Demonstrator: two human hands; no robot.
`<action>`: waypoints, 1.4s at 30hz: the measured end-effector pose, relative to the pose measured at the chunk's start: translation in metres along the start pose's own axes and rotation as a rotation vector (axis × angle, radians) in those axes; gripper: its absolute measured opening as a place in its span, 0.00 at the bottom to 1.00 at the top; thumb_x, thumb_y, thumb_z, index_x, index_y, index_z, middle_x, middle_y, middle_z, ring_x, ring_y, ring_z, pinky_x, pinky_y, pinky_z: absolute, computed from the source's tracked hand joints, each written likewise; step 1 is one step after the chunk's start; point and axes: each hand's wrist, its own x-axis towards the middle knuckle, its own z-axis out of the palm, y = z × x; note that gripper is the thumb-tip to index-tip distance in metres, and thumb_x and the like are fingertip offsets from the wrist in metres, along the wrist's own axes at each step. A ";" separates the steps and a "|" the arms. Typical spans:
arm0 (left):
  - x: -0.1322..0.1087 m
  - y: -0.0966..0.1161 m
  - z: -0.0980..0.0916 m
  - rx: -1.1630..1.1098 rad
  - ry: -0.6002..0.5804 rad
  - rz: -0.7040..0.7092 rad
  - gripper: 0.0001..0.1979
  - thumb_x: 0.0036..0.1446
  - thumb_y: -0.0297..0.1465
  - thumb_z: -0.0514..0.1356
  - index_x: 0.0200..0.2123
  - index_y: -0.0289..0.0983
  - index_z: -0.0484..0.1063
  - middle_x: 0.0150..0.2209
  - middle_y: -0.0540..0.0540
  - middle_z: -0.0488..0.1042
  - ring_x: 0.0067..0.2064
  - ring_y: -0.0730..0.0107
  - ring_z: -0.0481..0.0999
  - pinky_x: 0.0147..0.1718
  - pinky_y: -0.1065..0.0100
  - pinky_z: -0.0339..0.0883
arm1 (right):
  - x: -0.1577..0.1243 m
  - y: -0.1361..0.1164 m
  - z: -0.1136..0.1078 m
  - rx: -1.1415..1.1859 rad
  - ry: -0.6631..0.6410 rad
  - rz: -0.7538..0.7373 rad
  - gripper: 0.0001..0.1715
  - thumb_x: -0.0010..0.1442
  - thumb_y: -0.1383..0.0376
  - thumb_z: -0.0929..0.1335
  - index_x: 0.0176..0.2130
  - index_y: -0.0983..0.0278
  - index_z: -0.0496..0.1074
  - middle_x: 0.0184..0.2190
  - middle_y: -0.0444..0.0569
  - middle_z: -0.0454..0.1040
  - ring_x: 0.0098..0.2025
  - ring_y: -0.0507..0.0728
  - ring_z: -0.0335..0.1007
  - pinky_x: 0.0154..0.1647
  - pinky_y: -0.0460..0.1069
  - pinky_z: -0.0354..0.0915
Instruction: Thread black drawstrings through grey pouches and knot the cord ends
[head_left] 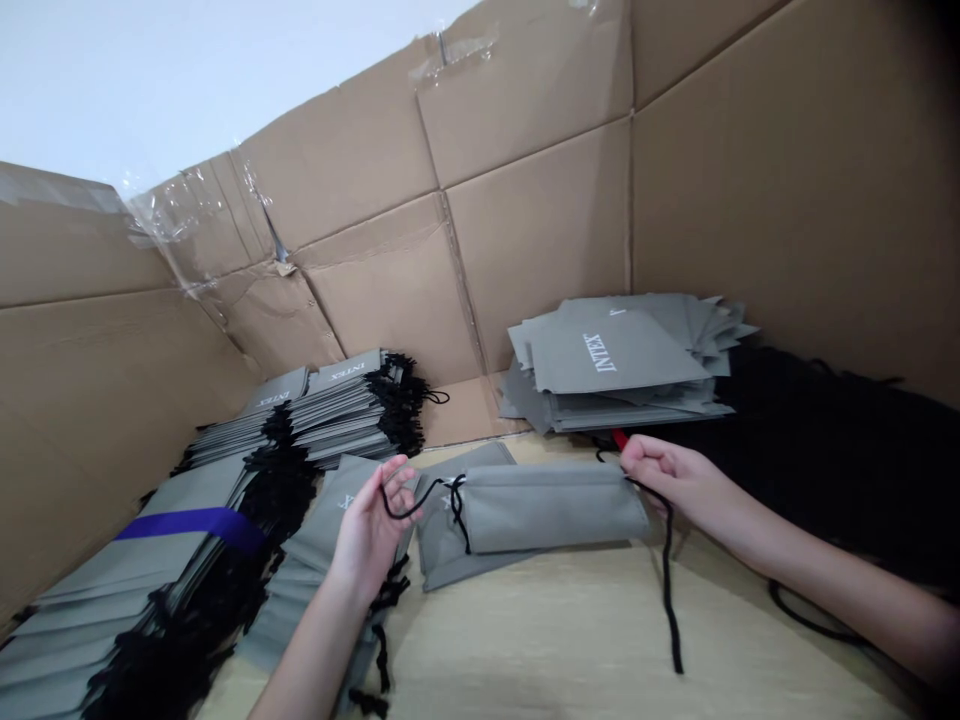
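Observation:
A grey fabric drawstring bag [555,510] lies across the middle, its long top edge stretched between my hands. A black cord [420,500] leaves its left end and loops around the curled fingers of my left hand [379,520]. My right hand [664,470] is closed at the bag's upper right corner, where the black cord comes out and its end hangs down. A small red piece [619,438] shows beside the right fingertips; whether they grip it is unclear. Another flat grey bag [465,570] lies partly under the stretched one.
A stack of grey bags printed INTEX [615,360] stands at the back right, beside a pile of black cords [825,450]. Corded bags [337,400] are stacked at left, one pile under a purple band [191,522]. Cardboard walls [525,200] surround the pale tabletop [562,650].

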 end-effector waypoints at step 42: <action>-0.003 -0.014 -0.001 1.235 -0.347 0.101 0.20 0.58 0.44 0.48 0.20 0.38 0.51 0.20 0.55 0.46 0.23 0.75 0.48 0.22 0.72 0.44 | 0.015 -0.005 -0.108 -1.019 0.036 -0.584 0.13 0.59 0.66 0.56 0.28 0.60 0.66 0.28 0.49 0.73 0.33 0.59 0.70 0.35 0.51 0.62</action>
